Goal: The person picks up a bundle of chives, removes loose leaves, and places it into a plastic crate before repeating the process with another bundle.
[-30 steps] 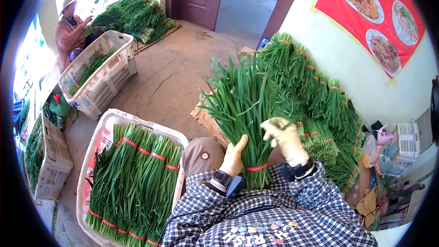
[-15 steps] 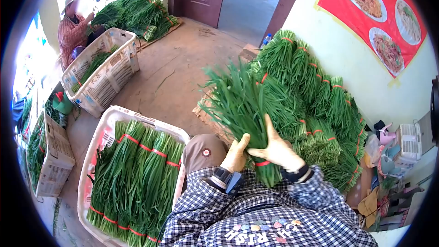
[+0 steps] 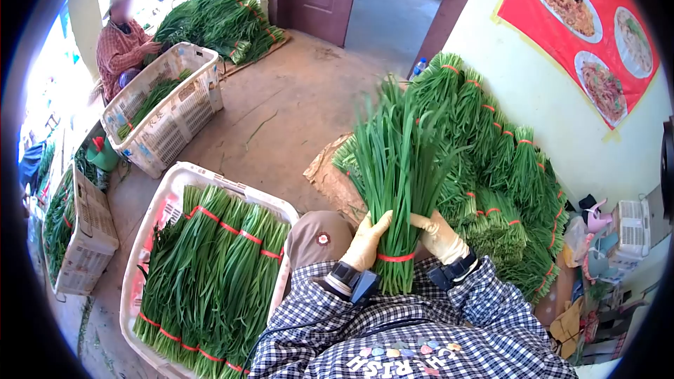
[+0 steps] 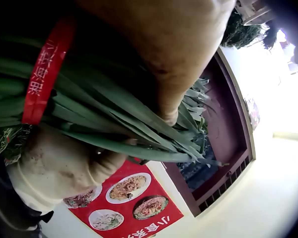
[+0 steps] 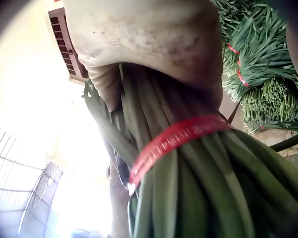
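Observation:
Upright in front of my checked shirt stands a bunch of garlic chives point(image 3: 393, 175), bound near its base by a red band point(image 3: 395, 257). My gloved left hand point(image 3: 364, 242) grips it from the left just above the band, thumb across the leaves. From the other side my gloved right hand point(image 3: 444, 237) holds it at about the same height. The right wrist view shows that glove point(image 5: 149, 42) wrapped over the leaves, with the band point(image 5: 174, 141) just below. Both gloves have soil smudges.
Banded chive bunches fill a white crate point(image 3: 281, 205) on my left. More bunches are piled on my right point(image 3: 491, 140) along the wall. Farther off, a person point(image 3: 123, 52) sits behind another crate point(image 3: 175, 123) and a chive heap point(image 3: 217, 24).
My right hand has come from beside the leaves onto the bunch, and now holds its right side. The bunch leaned left half a second ago and now stands more upright.

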{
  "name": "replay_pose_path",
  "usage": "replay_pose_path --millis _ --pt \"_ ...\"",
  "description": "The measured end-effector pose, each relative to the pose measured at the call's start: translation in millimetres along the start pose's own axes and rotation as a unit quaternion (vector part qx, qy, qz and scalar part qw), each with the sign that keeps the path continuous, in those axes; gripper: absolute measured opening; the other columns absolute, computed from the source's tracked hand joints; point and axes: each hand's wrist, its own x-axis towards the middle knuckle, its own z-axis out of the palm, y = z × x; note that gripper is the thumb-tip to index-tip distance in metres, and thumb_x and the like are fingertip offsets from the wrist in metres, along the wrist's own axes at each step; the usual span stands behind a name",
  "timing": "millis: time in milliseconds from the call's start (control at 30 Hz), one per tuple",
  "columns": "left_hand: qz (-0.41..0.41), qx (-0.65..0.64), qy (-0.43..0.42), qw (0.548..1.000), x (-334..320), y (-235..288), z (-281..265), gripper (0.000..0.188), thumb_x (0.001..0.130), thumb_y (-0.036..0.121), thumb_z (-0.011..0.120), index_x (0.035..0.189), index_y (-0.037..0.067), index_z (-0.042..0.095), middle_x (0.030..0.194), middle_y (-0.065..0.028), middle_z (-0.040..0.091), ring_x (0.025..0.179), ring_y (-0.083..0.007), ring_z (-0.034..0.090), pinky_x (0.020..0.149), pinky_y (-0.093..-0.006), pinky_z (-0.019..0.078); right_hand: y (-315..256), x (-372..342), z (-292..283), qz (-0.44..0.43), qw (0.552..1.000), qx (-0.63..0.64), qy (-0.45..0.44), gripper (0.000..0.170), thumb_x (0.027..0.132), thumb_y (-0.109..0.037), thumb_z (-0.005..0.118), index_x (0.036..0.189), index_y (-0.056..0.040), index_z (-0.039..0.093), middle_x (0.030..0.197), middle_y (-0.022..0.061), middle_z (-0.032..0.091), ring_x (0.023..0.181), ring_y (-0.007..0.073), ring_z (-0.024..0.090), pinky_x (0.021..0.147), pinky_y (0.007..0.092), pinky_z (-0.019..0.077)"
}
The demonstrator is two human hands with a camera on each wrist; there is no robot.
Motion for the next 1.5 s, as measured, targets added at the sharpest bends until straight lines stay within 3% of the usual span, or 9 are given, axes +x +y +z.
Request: replay_pose_path --millis 100,267,500,833,967,1033,1133,1167,1500 --pt "0.019 0.03 -0.022 0.999 -1 0 -2 0.049 0.102 0.024 0.072 0.144 0.006 0.053 0.13 -0.006 0.066 0.114 -0.0177 0.064 0.099 -0.0357 0.054 -21 9 12 0.048 0.982 0.166 0.082 0.062 0.098 -0.038 0.075 0.143 -0.0014 0.055 0.141 0.0134 0.061 0.13 0.0221 0.056 0.115 0.0345 0.0417" --pt "0.055 0.018 0.012 0.998 3 -9 -1 0.046 0.101 0.015 0.072 0.142 0.004 0.054 0.13 -0.0077 0.066 0.113 -0.0192 0.065 0.098 -0.0363 0.0545 -36 29 13 0.065 0.972 0.045 0.221 0.047 0.09 -0.022 0.082 0.127 0.0001 0.063 0.116 0.0078 0.071 0.104 0.0211 0.067 0.095 0.0341 0.0523" --pt "0.076 -0.029 0.04 0.996 5 -10 -7 0.037 0.106 0.016 0.063 0.141 0.006 0.057 0.131 -0.0063 0.066 0.115 -0.0202 0.065 0.1 -0.0373 0.0538 -38 25 10 0.056 0.96 0.108 0.251 0.034 0.092 -0.013 0.077 0.121 0.0012 0.064 0.097 0.0051 0.072 0.08 0.0167 0.069 0.072 0.0302 0.0565" --pt "0.088 -0.028 0.038 0.995 5 -9 -7 0.039 0.104 0.012 0.065 0.141 0.005 0.056 0.133 -0.0066 0.066 0.118 -0.0195 0.063 0.102 -0.0361 0.0516 -25 25 -8 0.103 0.966 0.008 0.236 0.031 0.094 -0.017 0.077 0.116 0.0012 0.064 0.093 0.0056 0.069 0.083 0.0167 0.067 0.075 0.0299 0.0556" --pt "0.143 0.072 0.042 0.986 5 -12 -4 0.035 0.101 0.008 0.067 0.136 0.004 0.059 0.126 -0.0065 0.068 0.11 -0.0188 0.066 0.096 -0.0358 0.0545 -44 29 33 0.047 0.981 -0.097 0.162 0.087 0.092 -0.025 0.082 0.156 -0.0021 0.028 0.136 0.0137 0.063 0.114 0.0213 0.065 0.1 0.0354 0.0546" --pt "0.138 0.019 -0.028 0.99 10 -16 -12 0.036 0.097 0.004 0.071 0.132 0.003 0.062 0.122 -0.0064 0.07 0.106 -0.0185 0.067 0.094 -0.0353 0.0549 -17 34 35 -0.053 0.933 -0.27 0.231 0.08 0.091 -0.021 0.082 0.153 -0.0013 0.036 0.132 0.0128 0.066 0.117 0.0213 0.065 0.099 0.0351 0.0548" --pt "0.105 0.012 0.035 0.994 7 -14 -11 0.029 0.095 0.005 0.074 0.123 0.002 0.067 0.118 -0.006 0.072 0.107 -0.0181 0.067 0.095 -0.0351 0.054 -18 37 19 0.075 0.971 0.031 0.225 0.053 0.09 -0.01 0.081 0.135 0.0002 0.056 0.115 0.0079 0.073 0.103 0.0191 0.069 0.094 0.0344 0.0558" --pt "0.105 0.011 0.036 0.994 5 -11 -10 0.029 0.095 0.005 0.074 0.123 0.002 0.067 0.118 -0.006 0.072 0.107 -0.0181 0.067 0.095 -0.0351 0.054 -34 36 20 0.049 0.972 -0.046 0.226 0.037 0.091 -0.007 0.077 0.125 -0.0011 0.062 0.108 0.0051 0.073 0.094 0.0163 0.069 0.086 0.0308 0.0566" --pt "0.069 -0.073 0.047 0.994 4 -6 -5 0.032 0.098 0.006 0.07 0.129 0.002 0.066 0.123 -0.0076 0.071 0.111 -0.0214 0.067 0.097 -0.0365 0.0553 -34 32 3 0.09 0.975 0.058 0.197 0.036 0.088 -0.014 0.076 0.121 -0.0022 0.066 0.104 0.0018 0.07 0.09 0.015 0.066 0.08 0.0308 0.0555"
